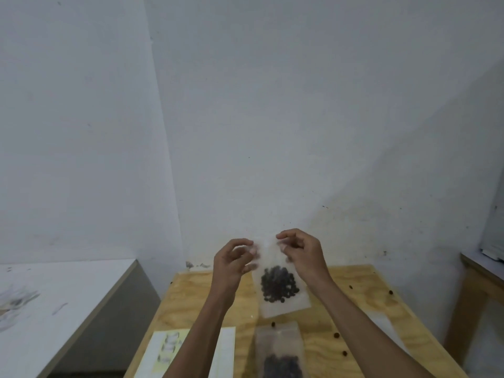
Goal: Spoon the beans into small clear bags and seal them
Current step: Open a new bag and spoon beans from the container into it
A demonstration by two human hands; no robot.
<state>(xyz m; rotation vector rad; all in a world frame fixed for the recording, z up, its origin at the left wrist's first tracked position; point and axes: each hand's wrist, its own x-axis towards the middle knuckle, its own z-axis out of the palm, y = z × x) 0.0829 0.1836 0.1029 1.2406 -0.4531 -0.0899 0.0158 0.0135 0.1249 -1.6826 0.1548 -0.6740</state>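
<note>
The small clear bag (pixel 281 285) hung upright in the air above the plywood table (pixel 362 304), held by its top edge; a dark clump of beans (pixel 278 284) sat in its lower half, well below the fingertips. The left hand (pixel 234 257) pinched the bag's upper left corner between thumb and curled fingers, and the right hand (pixel 301 252) pinched the upper right corner the same way, so the mouth of the bag lay between the two sets of fingertips. Motion blur hid whether the top strip was pressed closed. Directly under the held bag, nearer the person, a second clear bag (pixel 279 347) with beans lay flat on the table. Loose beans (pixel 337 335) were scattered on the wood below and to the right of the right hand. A pale sheet (pixel 166 350) lay under the left forearm. A white table (pixel 54 301) stood well to the left of the left hand.
</note>
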